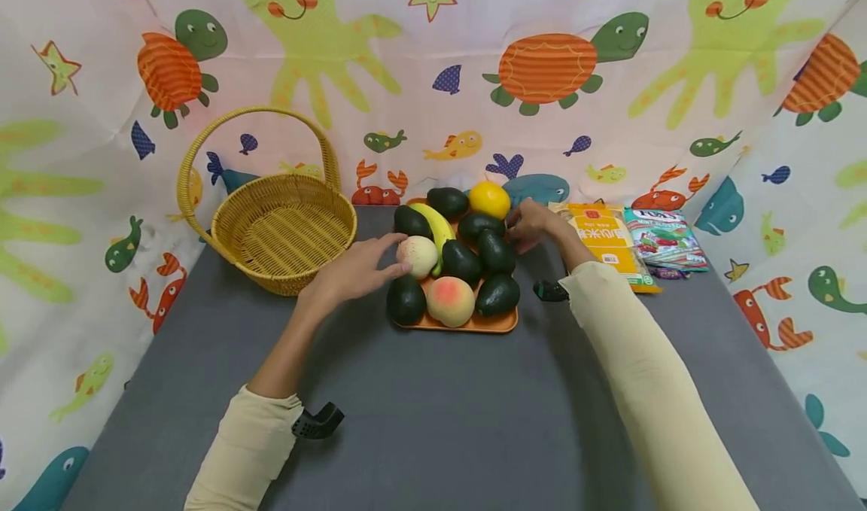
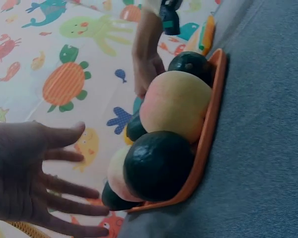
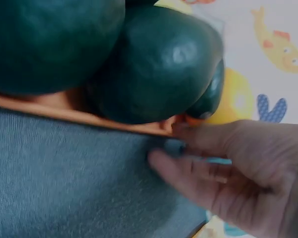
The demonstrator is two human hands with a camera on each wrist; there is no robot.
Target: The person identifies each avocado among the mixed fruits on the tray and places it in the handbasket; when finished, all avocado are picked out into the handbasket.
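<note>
An orange tray holds several dark green avocados, a banana, a yellow lemon-like fruit, a blushed peach and a paler peach. My left hand is at the tray's left side, beside the paler peach; the left wrist view shows its fingers spread and holding nothing. At the tray's right back part is my right hand. In the right wrist view its thumb lies right at the tray rim, with the other fingers apart from it, lower down beside the rim.
A yellow wicker basket with a tall handle stands left of the tray. Right of it lie a yellow food packet, a teal-and-white candy bag and a small purple wrapper. A patterned cloth hangs behind the grey table.
</note>
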